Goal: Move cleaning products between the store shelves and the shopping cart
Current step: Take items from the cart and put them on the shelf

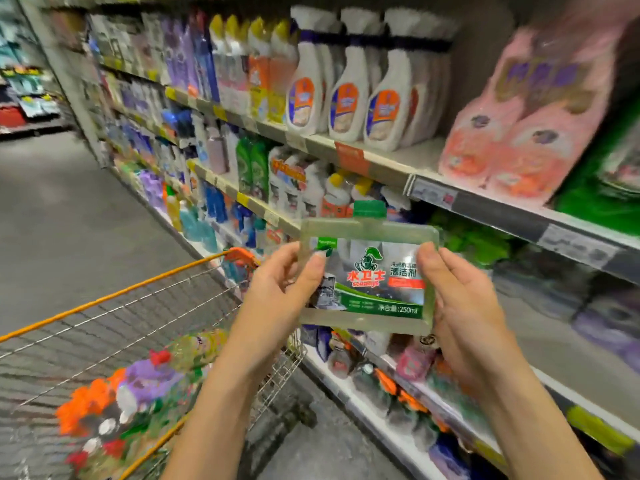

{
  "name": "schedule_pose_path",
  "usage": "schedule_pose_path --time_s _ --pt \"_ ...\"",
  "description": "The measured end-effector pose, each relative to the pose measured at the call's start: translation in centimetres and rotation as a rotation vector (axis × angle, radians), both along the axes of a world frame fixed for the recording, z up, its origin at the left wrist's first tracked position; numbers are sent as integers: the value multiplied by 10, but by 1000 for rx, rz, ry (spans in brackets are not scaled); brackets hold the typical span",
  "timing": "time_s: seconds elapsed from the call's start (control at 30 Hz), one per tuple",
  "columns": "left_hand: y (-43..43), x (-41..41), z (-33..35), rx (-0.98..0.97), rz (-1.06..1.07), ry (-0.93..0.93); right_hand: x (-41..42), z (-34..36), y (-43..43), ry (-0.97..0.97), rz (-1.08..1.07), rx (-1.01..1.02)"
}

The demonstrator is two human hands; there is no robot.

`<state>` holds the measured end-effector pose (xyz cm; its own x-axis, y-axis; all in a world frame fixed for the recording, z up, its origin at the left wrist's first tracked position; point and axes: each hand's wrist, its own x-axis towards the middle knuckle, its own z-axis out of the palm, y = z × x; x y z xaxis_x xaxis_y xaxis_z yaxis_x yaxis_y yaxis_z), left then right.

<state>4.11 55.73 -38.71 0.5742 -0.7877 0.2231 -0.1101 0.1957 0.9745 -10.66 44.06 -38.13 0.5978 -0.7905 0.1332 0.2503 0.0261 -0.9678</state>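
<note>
Left hand (280, 285): thumb laid on the front label, the other fingers curled behind the left edge of the flat clear cleaner bottle (372, 271).
Right hand (464, 299): thumb tip on the right edge, the other fingers behind the bottle near its lower right corner.
The bottle is pinched from both sides and held upright in the air at frame centre, with the label toward the camera (250 ml is legible) and the green cap (369, 208) at 12 o'clock.
Shopping cart (114, 296): at 8 o'clock from the bottle, with an orange rim and wire walls. Mixed products (138, 393) lie inside, blurred.
Store shelves (381, 161): behind the bottle, running from 10 to 4 o'clock. White spray bottles (346, 98) stand at 12 o'clock on an upper shelf, with pink refill packs (519, 126) beside them at 2 o'clock
</note>
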Motion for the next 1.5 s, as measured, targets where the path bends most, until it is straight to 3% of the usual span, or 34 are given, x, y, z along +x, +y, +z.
schedule_pose_path --time_s 0.2,0.7,1.13,1.4,1.5 --pt "-12 -87 9 31 -155 -40 -106 18 18 -39 -119 -13" --pt "-14 -308 92 -142 -429 -143 -347 97 66 -45 -380 -142" --pt "-125 -352 143 -289 -667 -139 -393 143 6 -109 -579 -255" --pt "-222 -360 181 -386 -779 -189 -391 176 -71 -48 -851 -464" --pt "-247 -370 196 -452 -779 -230 -395 188 -96 -124 -935 -510"
